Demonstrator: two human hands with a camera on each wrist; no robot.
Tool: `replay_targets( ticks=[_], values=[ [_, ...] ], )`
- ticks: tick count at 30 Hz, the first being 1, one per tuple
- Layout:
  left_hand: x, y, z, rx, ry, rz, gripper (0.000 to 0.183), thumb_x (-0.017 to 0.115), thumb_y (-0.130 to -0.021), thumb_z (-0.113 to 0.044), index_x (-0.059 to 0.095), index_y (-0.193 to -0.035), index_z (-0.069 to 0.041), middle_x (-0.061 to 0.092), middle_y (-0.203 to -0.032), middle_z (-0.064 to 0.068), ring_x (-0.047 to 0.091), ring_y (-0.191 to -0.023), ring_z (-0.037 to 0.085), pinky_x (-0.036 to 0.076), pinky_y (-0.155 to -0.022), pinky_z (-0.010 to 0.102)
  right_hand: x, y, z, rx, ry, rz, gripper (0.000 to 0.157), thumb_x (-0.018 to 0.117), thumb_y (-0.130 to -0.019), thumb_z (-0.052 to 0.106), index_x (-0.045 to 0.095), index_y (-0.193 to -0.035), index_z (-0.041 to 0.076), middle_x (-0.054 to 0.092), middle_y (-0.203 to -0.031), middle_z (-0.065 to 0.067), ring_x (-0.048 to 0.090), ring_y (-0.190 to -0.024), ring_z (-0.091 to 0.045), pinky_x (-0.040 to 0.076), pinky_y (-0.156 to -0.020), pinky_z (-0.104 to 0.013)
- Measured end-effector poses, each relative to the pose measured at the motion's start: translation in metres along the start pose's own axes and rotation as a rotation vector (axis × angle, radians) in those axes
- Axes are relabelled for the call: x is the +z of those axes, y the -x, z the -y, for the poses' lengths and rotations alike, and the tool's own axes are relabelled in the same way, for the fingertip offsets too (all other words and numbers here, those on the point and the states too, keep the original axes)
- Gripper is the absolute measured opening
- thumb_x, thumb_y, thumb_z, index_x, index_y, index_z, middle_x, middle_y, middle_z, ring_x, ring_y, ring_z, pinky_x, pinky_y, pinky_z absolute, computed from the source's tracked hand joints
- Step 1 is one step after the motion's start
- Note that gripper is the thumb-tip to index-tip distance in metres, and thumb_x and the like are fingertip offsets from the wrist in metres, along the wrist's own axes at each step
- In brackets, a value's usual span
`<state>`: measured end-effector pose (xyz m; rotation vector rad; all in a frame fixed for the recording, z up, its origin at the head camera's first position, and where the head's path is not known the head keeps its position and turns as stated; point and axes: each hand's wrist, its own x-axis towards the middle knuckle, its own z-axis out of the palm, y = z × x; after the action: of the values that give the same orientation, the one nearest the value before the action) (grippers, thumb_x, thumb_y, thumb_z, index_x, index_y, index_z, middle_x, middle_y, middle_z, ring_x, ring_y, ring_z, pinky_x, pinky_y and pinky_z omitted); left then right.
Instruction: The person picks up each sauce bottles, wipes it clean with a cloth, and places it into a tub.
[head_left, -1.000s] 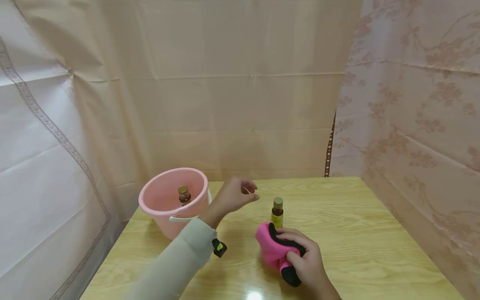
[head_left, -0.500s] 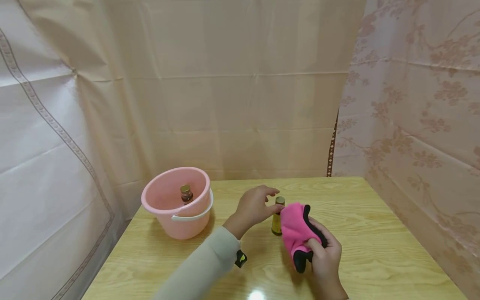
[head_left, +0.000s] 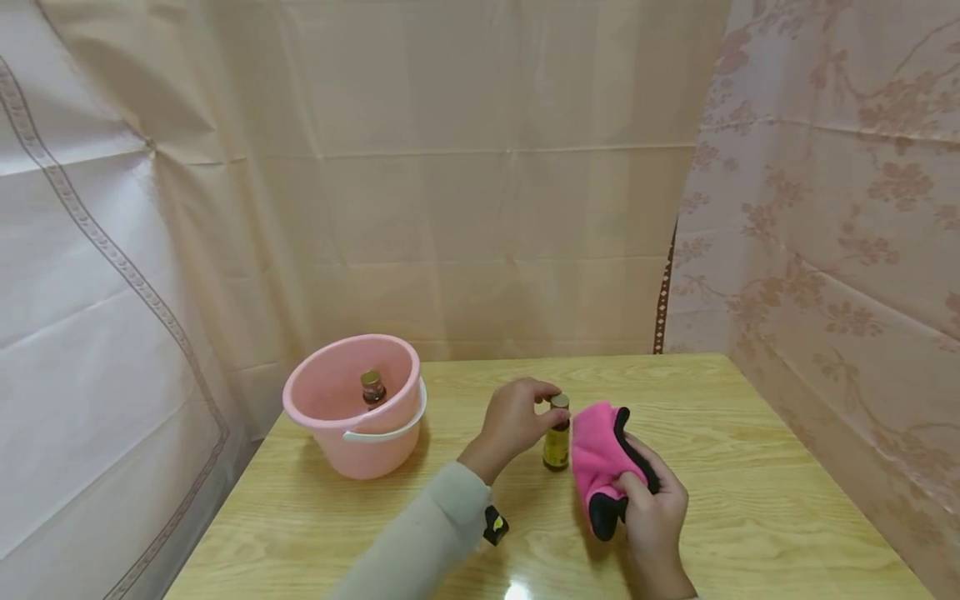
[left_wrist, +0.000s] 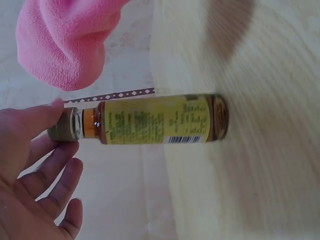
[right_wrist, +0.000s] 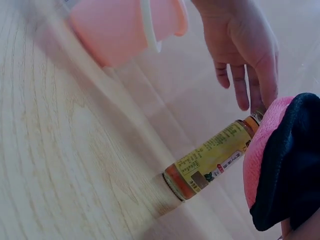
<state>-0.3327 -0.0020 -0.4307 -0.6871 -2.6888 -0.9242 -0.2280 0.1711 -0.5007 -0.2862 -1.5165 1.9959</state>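
A small glass bottle (head_left: 556, 450) with a yellow label and gold-coloured cap stands upright on the wooden table. My left hand (head_left: 516, 418) pinches its cap (left_wrist: 63, 125) between thumb and index finger, while the other fingers stay loosely bent beside it. Just right of the bottle, my right hand (head_left: 657, 518) grips a pink fleecy cloth (head_left: 596, 446) with black edging. In the right wrist view the cloth covers part of the bottle's neck and cap. Print and a barcode show on the label (left_wrist: 150, 120) in the left wrist view.
A pink bucket (head_left: 367, 462) with a white handle (head_left: 386, 436) stands at the table's left. Inside it is another capped brown bottle (head_left: 372, 389), its lower part hidden by the bucket wall. Curtains (head_left: 480, 250) hang behind and on both sides of the table (head_left: 750, 467).
My left hand has come right from beside the bucket and taken hold of the bottle's cap. The cloth in my right hand has shifted right and up, uncovering the bottle's lower part.
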Motion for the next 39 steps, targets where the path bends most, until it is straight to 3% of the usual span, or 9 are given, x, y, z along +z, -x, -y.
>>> replay_targets(
  ticks=[6,16,19,23,27,39],
  values=[
    [0.003,0.004,0.0,-0.073,0.14,0.004,0.029,0.079,-0.093,-0.036,0.078,-0.119,-0.023,0.072,-0.112,-0.007,0.068,-0.111,0.023,0.056,-0.087,0.035,0.0,-0.003,-0.001,0.027,0.057,-0.02,0.057,0.053,-0.076,-0.021,0.076,-0.12,0.004,0.076,-0.103,0.001,0.064,-0.068,-0.009,0.055,-0.056,-0.02],
    [0.001,0.017,0.002,-0.101,0.114,-0.031,0.033,0.078,-0.092,-0.041,0.077,-0.121,-0.024,0.073,-0.116,-0.006,0.068,-0.107,0.015,0.056,-0.088,0.037,0.0,-0.004,-0.003,0.023,0.098,-0.031,0.054,0.054,-0.078,-0.019,0.076,-0.121,0.006,0.075,-0.105,0.003,0.064,-0.07,-0.009,0.055,-0.057,-0.02],
    [-0.001,0.024,0.006,-0.092,0.11,-0.055,0.032,0.079,-0.092,-0.04,0.077,-0.119,-0.024,0.074,-0.114,-0.007,0.068,-0.105,0.015,0.056,-0.087,0.036,0.001,-0.004,-0.004,0.028,0.126,-0.023,0.055,0.056,-0.078,-0.019,0.076,-0.121,0.007,0.074,-0.11,0.002,0.064,-0.079,-0.009,0.055,-0.06,-0.018],
    [-0.005,0.035,0.011,-0.066,0.119,-0.079,0.03,0.08,-0.091,-0.039,0.078,-0.117,-0.023,0.074,-0.109,-0.006,0.068,-0.101,0.016,0.055,-0.084,0.034,0.002,-0.002,-0.005,0.032,0.175,0.018,0.056,0.058,-0.078,-0.018,0.074,-0.126,0.008,0.071,-0.125,-0.001,0.063,-0.096,-0.009,0.055,-0.072,-0.015],
    [-0.01,0.047,0.017,-0.063,0.151,-0.098,0.03,0.081,-0.09,-0.04,0.078,-0.114,-0.023,0.073,-0.106,-0.008,0.068,-0.1,0.017,0.055,-0.083,0.034,0.003,0.0,-0.004,0.013,0.222,0.063,0.058,0.059,-0.08,-0.017,0.073,-0.128,0.012,0.068,-0.134,-0.007,0.062,-0.102,-0.008,0.054,-0.078,-0.013],
    [-0.013,0.079,0.026,-0.108,0.377,-0.186,0.025,0.084,-0.087,-0.036,0.079,-0.11,-0.027,0.071,-0.103,-0.013,0.066,-0.103,0.018,0.053,-0.091,0.034,0.008,0.01,-0.009,-0.143,0.267,0.264,0.071,0.058,-0.081,-0.022,0.068,-0.136,0.021,0.06,-0.145,0.002,0.053,-0.134,-0.005,0.045,-0.1,-0.01]
  ],
)
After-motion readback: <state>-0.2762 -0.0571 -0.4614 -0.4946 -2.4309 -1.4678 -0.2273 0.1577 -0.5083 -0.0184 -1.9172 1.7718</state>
